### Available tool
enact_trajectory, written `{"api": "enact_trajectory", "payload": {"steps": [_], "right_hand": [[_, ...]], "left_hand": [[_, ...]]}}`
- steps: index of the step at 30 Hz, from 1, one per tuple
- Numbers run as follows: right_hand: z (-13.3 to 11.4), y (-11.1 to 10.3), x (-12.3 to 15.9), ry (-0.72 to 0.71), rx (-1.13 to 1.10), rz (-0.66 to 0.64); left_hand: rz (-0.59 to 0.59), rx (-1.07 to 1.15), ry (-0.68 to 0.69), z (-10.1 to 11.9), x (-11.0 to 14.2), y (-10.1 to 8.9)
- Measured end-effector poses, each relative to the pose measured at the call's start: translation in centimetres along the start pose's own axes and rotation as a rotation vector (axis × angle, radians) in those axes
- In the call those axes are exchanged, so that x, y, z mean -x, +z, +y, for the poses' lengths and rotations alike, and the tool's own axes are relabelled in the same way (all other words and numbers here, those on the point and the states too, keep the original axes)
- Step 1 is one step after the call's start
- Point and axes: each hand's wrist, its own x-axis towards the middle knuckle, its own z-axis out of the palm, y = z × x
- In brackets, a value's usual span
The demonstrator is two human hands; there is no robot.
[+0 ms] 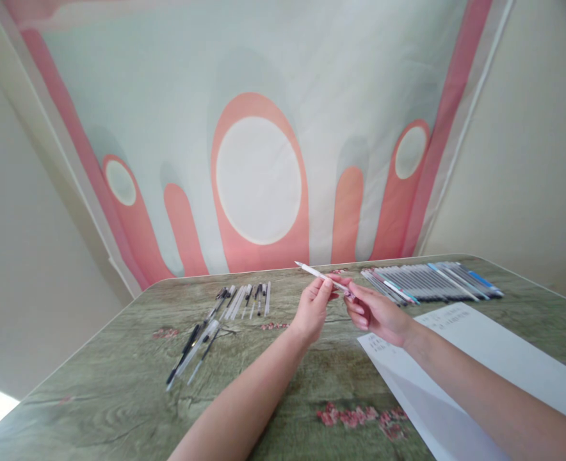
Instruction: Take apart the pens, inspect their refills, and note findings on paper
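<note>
I hold one white pen (308,269) above the table (95,390), its tip pointing far and left. My left hand (313,307) pinches the barrel near its middle between thumb and fingers; the tip projects beyond that grip. My right hand (376,314) pinches the right, nearer end. Loose pens and parts (237,302) lie left of my hands; a row of pens (422,285) lies to the far right. A paper sheet (485,333), partly beneath my right forearm, bears lines of writing along its far edge, too small to read. Markings on the held pen: illegible.
</note>
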Motion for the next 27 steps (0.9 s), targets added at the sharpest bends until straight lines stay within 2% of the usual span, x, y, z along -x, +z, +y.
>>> {"api": "enact_trajectory", "payload": {"steps": [6, 11, 14, 21, 27], "right_hand": [[0.7, -0.5, -0.5, -0.171, 0.269, 0.134], [0.8, -0.9, -0.8, -0.208, 0.368, 0.188], [0.8, -0.9, -0.7, -0.161, 0.272, 0.160], [1.2, -0.9, -0.6, 0.129, -0.177, -0.026], [1.3, -1.2, -0.7, 0.158, -0.277, -0.041]], "left_hand": [[0.022, 0.060, -0.022, 0.0, -0.2, 0.0], [0.030, 0.038, 0.013, -0.2, -0.1, 0.0], [0.026, -0.026, 0.035, -0.3, 0.0, 0.0], [-0.016, -0.087, 0.046, -0.4, 0.0, -0.3], [-0.054, -0.134, 0.045, -0.5, 0.0, -0.5]]}}
